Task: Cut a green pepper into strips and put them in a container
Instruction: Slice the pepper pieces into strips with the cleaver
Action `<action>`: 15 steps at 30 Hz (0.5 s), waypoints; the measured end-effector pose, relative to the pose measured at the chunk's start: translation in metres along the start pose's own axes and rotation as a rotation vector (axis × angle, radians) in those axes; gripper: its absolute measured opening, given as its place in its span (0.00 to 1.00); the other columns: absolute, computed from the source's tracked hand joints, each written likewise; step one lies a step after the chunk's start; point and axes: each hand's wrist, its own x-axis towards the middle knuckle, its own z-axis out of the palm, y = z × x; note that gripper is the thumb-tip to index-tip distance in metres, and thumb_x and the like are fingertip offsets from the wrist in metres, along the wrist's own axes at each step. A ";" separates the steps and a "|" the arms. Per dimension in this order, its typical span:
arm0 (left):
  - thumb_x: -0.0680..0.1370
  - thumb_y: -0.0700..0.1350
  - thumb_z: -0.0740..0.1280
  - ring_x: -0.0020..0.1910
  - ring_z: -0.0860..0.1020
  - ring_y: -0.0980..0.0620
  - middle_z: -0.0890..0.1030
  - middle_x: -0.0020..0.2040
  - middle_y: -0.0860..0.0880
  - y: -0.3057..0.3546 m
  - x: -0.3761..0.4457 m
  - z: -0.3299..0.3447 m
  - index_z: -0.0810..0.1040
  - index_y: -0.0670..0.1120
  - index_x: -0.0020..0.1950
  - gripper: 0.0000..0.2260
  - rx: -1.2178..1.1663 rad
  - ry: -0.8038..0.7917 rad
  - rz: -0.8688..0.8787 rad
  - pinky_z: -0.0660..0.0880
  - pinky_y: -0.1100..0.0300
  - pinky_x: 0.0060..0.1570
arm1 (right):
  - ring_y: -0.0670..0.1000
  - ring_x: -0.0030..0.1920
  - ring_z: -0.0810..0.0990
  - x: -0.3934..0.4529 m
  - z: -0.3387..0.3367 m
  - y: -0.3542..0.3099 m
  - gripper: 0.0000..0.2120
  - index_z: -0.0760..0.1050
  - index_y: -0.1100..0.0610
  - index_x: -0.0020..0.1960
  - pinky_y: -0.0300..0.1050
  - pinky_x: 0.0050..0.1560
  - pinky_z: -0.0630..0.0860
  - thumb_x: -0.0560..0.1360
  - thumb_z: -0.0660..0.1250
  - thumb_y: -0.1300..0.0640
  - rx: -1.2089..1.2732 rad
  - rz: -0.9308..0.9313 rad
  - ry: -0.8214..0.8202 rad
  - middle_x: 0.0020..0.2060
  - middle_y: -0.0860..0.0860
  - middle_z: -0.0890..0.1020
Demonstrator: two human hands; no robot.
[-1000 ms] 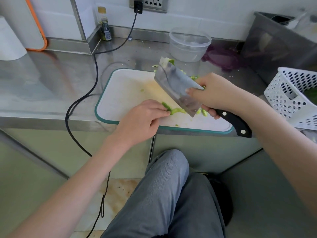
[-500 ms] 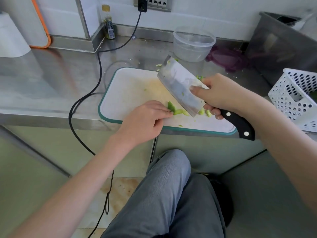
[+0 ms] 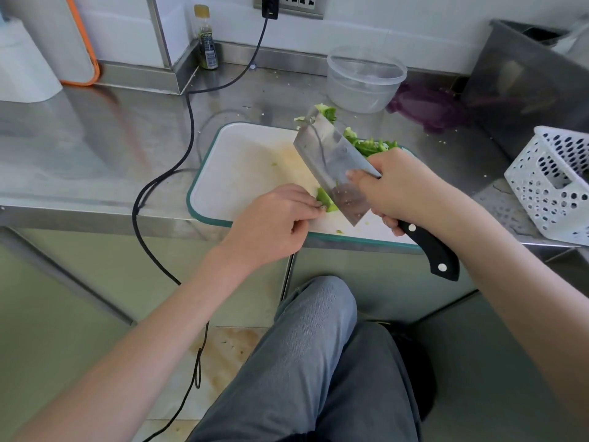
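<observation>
1. While the right hand [image 3: 401, 189] wraps its fingers round the black handle of the cleaver [image 3: 334, 167], with the forefinger laid against the flat of the blade, the edge comes down slantwise at the middle of the frame; that high grip seems chosen to steady the wide blade for thin cuts.
2. At the lower edge of the cutting board [image 3: 242, 164], the left hand [image 3: 277, 221] pinches the remaining pepper piece [image 3: 323, 199] at its fingertips, just beside the blade. Its grip is narrow and closed on the pepper, probably to keep the piece from sliding as the blade drops.
3. Beyond the blade, toward the upper right of the board, lie the cut strips [image 3: 369, 145], pushed away from the working spot so they stay clear of the edge.
4. Further up the frame stands the clear container [image 3: 363, 81], on the steel counter [image 3: 95, 138], uncovered and apparently holding no pepper yet; a purple lid [image 3: 427, 106] lies just to its right. Standing near the board, it sits handy for loading.
5. Judging by the small piece left, cutting is nearly finished and loading has not begun. The main risk I see is the fingertips sitting so close to the blade.
</observation>
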 end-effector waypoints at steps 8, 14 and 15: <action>0.69 0.41 0.55 0.50 0.80 0.48 0.85 0.47 0.48 -0.001 0.000 0.001 0.85 0.43 0.49 0.19 0.000 -0.006 -0.010 0.78 0.58 0.50 | 0.46 0.12 0.65 -0.001 0.001 -0.003 0.18 0.58 0.53 0.34 0.36 0.18 0.66 0.81 0.57 0.51 -0.065 -0.015 0.059 0.28 0.55 0.70; 0.69 0.38 0.58 0.50 0.80 0.48 0.85 0.47 0.48 0.000 0.000 0.000 0.85 0.43 0.49 0.17 0.015 -0.005 -0.010 0.74 0.63 0.52 | 0.47 0.12 0.66 0.000 0.005 -0.002 0.17 0.59 0.54 0.35 0.35 0.17 0.66 0.81 0.56 0.51 -0.092 0.006 0.065 0.27 0.55 0.70; 0.69 0.37 0.58 0.49 0.80 0.48 0.85 0.47 0.48 0.001 0.001 -0.001 0.85 0.42 0.49 0.17 0.015 -0.007 -0.010 0.72 0.65 0.52 | 0.46 0.10 0.66 0.001 0.005 -0.002 0.17 0.59 0.54 0.35 0.34 0.16 0.65 0.81 0.56 0.51 -0.096 0.012 0.065 0.27 0.55 0.70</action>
